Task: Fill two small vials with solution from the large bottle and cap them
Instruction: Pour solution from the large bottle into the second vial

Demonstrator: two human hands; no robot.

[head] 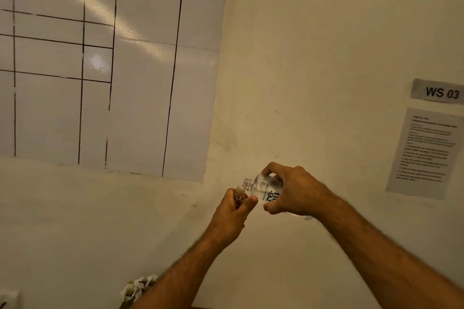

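While the right hand [291, 190] tips a clear large bottle [266, 189] on its side, fingers [270, 167] curled over its top and thumb under it, the bottle's open threaded neck points left and meets the mouth of a small vial [239, 194]. That vial stands nearly upright inside the left hand [232, 213], whose fingers wrap its body and whose thumb [248, 203] lies across its front, just below the bottle's neck. Both hands work close together in front of a pale wall [313, 57], with bare wall open on every side of the fingers. Up and to the left of the fingers, a white ruled sheet [140, 83] ends at a lower right corner just short of the bottle. Far to the right of the fingers hang a "WS 03" label [439, 92] and a printed instruction page [424, 153]. Below the left forearm, small white flowers [138, 288] sit at the frame's bottom edge.
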